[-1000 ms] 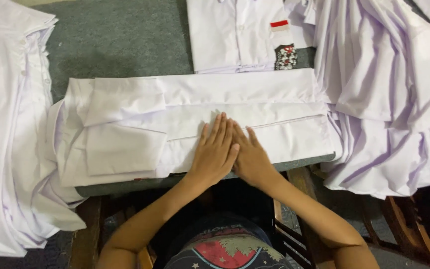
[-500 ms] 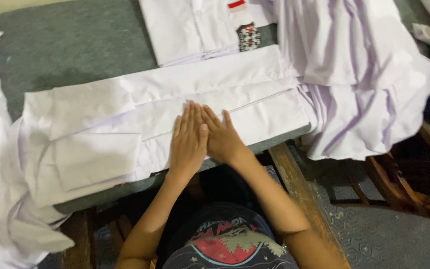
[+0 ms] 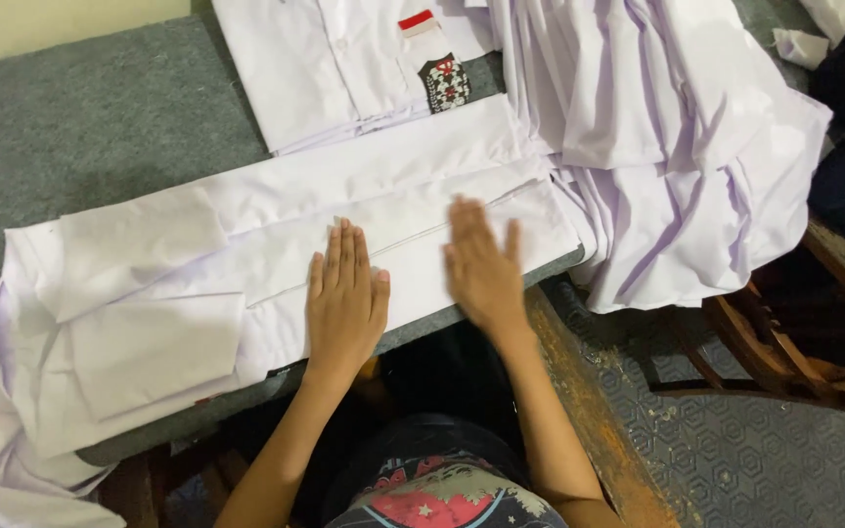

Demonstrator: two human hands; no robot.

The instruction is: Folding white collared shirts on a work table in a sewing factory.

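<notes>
Separated since half a second ago: both hands, formerly overlapped at mid-garment, lie apart.

Head view, sole entry.

Item 1: left hand (image 3: pixel 346 298), palm down, fingers together and extended, flat on the folded white shirt (image 3: pixel 276 264); grips nothing.

Item 2: right hand (image 3: pixel 482 266), open, fingers extended, motion-blurred, just beside the left, over the same shirt near its front edge; contact with the cloth cannot be told.

Item 3: folded white shirt, lying lengthwise across the grey padded table (image 3: pixel 80 127), sleeve folded in at left, near edge at the table's front rim.

Item 4: second white shirt with dark chest badge (image 3: pixel 344 68), flat, behind and touching item 3.

Item 5: heap of loose white garments (image 3: pixel 667 147), right, draping off the table edge.

Item 6: wooden chair (image 3: pixel 784 342), lower right, on patterned floor.
</notes>
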